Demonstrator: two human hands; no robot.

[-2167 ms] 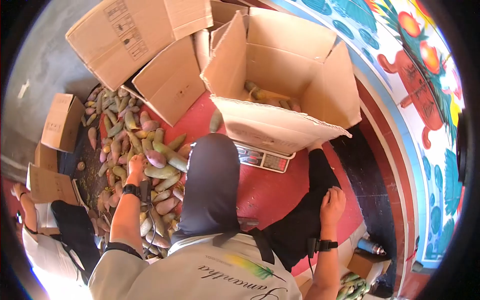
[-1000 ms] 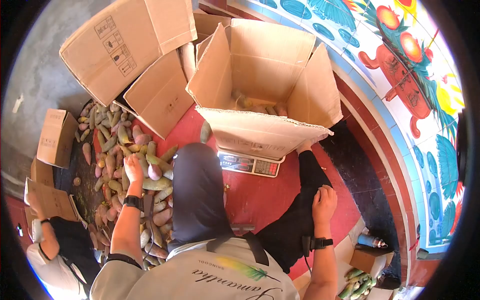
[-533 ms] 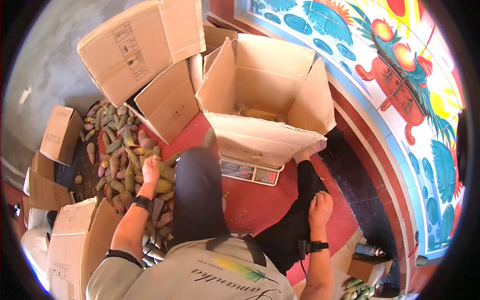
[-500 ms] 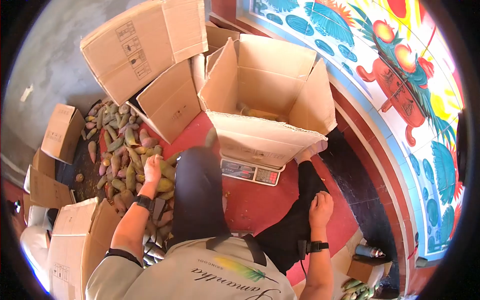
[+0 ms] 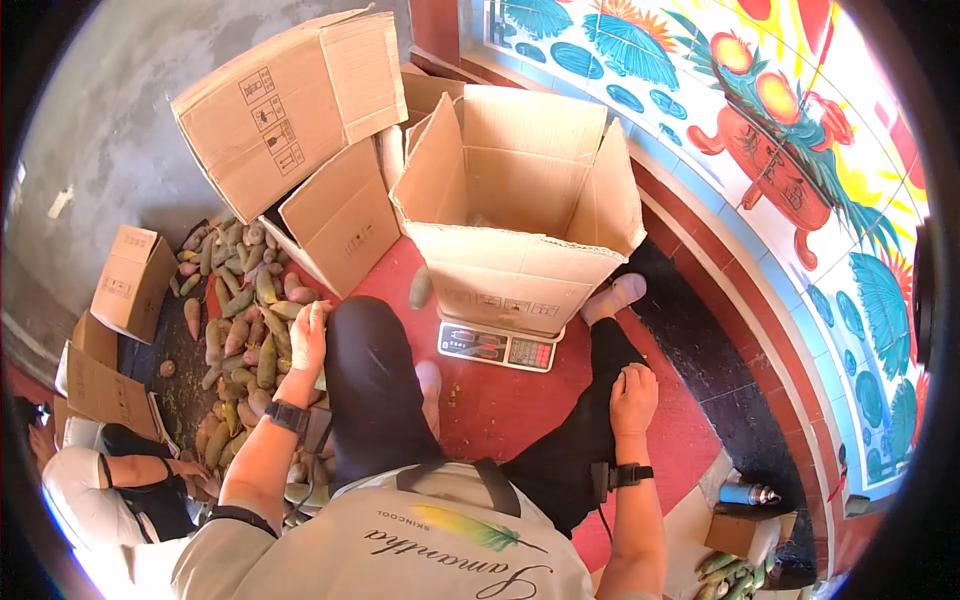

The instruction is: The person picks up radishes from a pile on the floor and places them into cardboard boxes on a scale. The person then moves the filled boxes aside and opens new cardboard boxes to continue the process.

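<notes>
Left hand [image 5: 311, 340]: moved from over the pile to the knee [image 5: 365, 325], fingers loose, no tuber seen in it.
Right hand [image 5: 634, 398]: released, resting on the other leg.
Scale [image 5: 468, 342]: bears the box [image 5: 510, 262]; neither hand touches it.
Pile [image 5: 266, 360]: left of the scale (one loose tuber [image 5: 420, 288] lies nearer).
Co-worker's hand [image 5: 198, 472]: at the pile, uncovered as a carton left view.

Left hand [image 5: 308, 338] near piled tubers [image 5: 238, 335]

grey wall [image 5: 110, 130] | colourful mural [image 5: 790, 140] | red floor covering [image 5: 490, 410]
</notes>
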